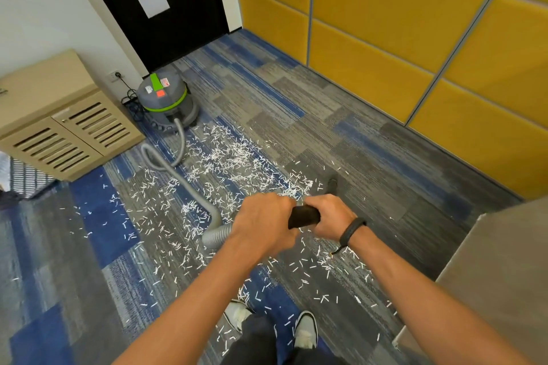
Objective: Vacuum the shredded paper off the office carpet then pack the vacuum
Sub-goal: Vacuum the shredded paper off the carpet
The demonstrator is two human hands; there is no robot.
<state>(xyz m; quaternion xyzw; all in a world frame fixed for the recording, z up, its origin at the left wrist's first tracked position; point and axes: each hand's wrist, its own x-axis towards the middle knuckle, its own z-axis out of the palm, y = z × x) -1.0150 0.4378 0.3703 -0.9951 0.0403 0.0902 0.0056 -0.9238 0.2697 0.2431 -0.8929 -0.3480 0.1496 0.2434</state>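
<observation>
We see the vacuum (167, 98) far left by the door (166, 9) — cabinet (59, 115) further left, hose (178, 175) trailing back through shredded paper (231, 163) — padded wall (415, 53) right.

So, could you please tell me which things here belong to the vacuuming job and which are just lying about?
Part of the job:
vacuum
hose
wand, gripped by the left hand and right hand
shredded paper
carpet

Just lying about:
cabinet
door
yellow wall panels
wristband
</observation>
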